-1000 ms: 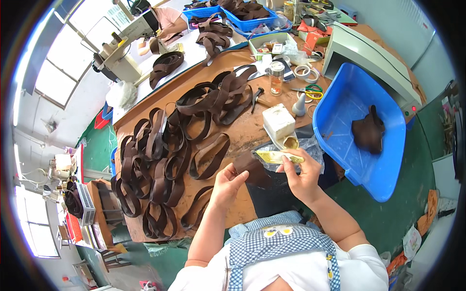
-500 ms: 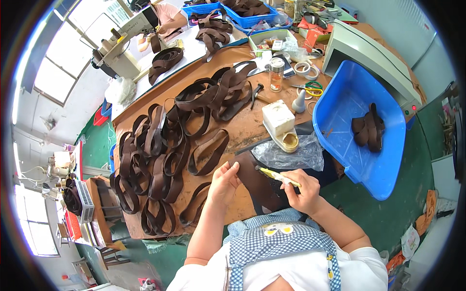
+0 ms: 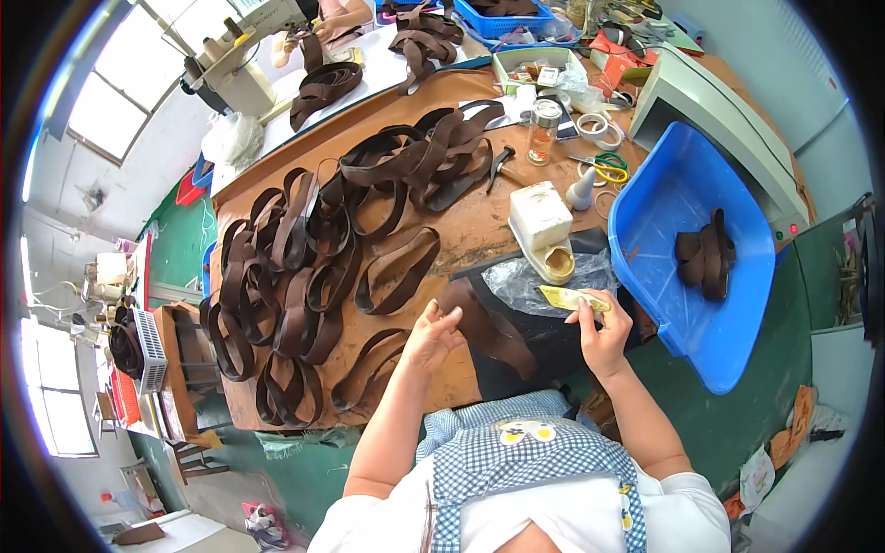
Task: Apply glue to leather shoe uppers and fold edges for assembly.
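My right hand grips a flat yellow spreader with a pale wrapped handle. Its blade points left, above crumpled clear plastic. Beside the left end of a dark brown strip is my left hand, fingers loosely bent and apart; whether it touches the strip I cannot tell. The strip lies flat on a black mat in front of me. Just beyond the spreader stands a white block-shaped holder with a small round cup stained yellowish at its near end.
Many brown strip loops cover the table's left side. At right sits a blue bin holding a folded strip. A hammer, a glass jar, green-yellow scissors and tape rolls lie beyond. Another person works far left.
My right hand with the spreader has moved right and away from the brown strip. The left hand's fingers have loosened beside the strip's end. The view has shifted slightly.
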Demonstrator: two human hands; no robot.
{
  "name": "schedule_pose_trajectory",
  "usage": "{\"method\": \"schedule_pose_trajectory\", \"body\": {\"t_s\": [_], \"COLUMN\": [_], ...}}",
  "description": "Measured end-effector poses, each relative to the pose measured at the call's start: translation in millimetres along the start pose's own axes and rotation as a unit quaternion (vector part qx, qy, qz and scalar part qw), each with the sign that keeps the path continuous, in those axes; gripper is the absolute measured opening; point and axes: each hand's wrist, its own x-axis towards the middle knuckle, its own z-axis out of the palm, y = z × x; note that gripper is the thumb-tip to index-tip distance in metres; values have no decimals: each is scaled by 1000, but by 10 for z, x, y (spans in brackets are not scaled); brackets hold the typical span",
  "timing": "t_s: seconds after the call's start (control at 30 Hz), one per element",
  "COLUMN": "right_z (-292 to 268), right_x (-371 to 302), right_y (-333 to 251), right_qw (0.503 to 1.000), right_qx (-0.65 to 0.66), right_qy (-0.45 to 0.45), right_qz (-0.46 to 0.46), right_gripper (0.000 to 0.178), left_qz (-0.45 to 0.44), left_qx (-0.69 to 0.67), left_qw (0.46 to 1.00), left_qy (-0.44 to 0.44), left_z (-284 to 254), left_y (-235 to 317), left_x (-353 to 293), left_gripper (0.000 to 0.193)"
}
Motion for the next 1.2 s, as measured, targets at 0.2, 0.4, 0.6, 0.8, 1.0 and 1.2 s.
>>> {"method": "schedule_pose_trajectory", "body": {"t_s": [0.2, 0.4, 0.6, 0.8, 1.0, 1.2], "right_z": [227, 449, 569, 482, 268, 41], "right_x": [-2, 40, 84, 48, 24, 236], "right_y": [-74, -288, -329, -443, -451, -499], "right_qw": [999, 997, 996, 993, 980, 974], "right_qx": [37, 44, 44, 29, 30, 55], "right_qy": [-23, -55, -64, -90, -139, -191], "right_qz": [1, -20, -37, -65, -136, -109], "right_gripper": [10, 9, 8, 9, 15, 16], "left_qz": [19, 2, 46, 74, 71, 74], "left_qx": [80, 84, 79, 44, 8, -25], "left_qw": [996, 996, 995, 995, 996, 995], "left_qy": [-37, -40, -36, -50, -50, -58], "left_z": [-167, -3, 313, 366, 348, 202], "left_y": [-114, -191, 4, 184, 305, 359], "left_x": [29, -85, -238, -329, -367, -300], "left_gripper": [34, 40, 44, 40, 38, 35]}}
